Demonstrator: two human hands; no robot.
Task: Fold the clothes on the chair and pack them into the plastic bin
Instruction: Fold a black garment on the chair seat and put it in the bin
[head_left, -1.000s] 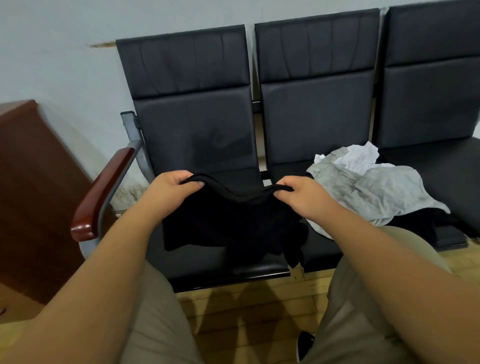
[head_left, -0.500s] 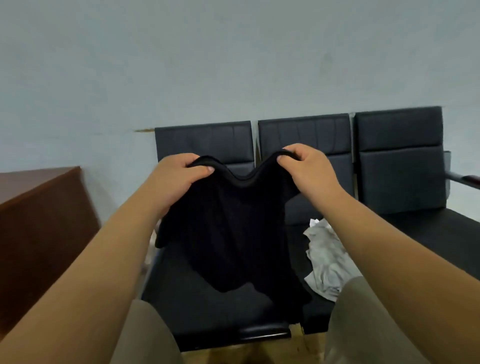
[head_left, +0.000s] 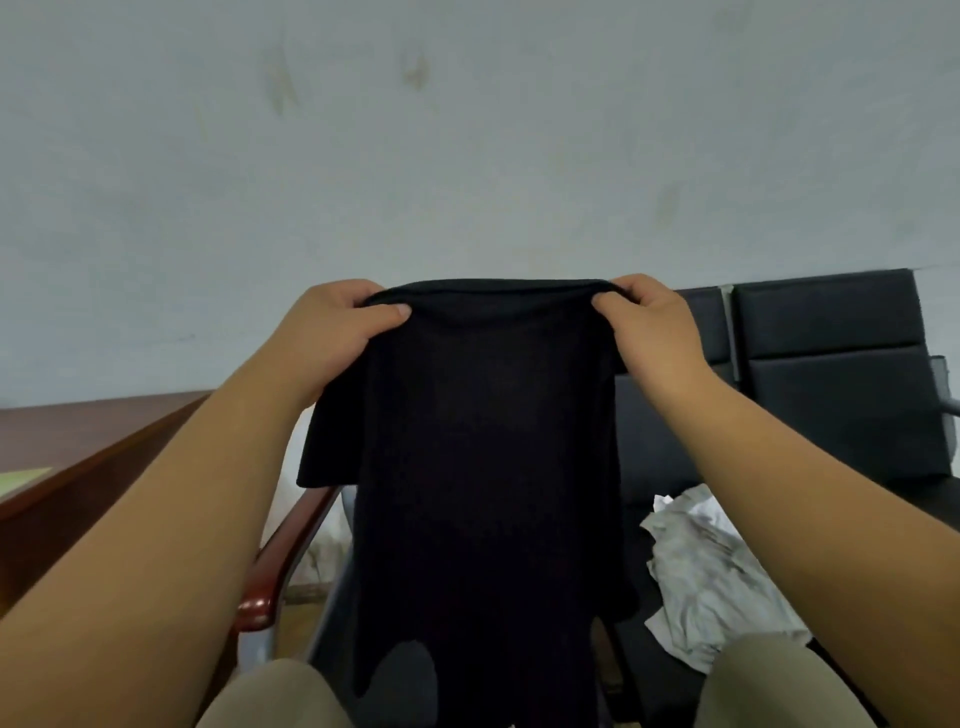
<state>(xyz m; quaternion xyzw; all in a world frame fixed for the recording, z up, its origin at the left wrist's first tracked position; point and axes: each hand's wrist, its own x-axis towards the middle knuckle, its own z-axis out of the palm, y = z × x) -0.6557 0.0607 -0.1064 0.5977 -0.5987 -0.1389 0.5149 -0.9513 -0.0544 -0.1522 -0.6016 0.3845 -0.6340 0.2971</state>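
1. The black short-sleeved cloth shirt (head_left: 488, 441) is hanging full length in the air in front of the seats, held by its top edge.
2. The left hand (head_left: 332, 327) is curling thumb and fingers round the shirt's left shoulder corner. The right hand (head_left: 649, 327) is pinching the right corner the same way, and the top edge is stretching almost level between them.
3. This is looking like the spreading-out before the first fold. Doing it well likely means holding both corners level, letting the hem drop untwisted, and laying the shirt flat on a bare seat beside the pile, not on it. Only the left sleeve is showing, so the right one may need straightening.
4. Counting outward:
   - two hands and one black shirt;
   - one crumpled heap of grey and white clothes (head_left: 711, 566), seemingly at least two pieces, lying on the black padded chair row (head_left: 831, 374), where two backrests are showing;
   - one reddish-brown wooden armrest (head_left: 291, 551);
   - no plastic bin in view.
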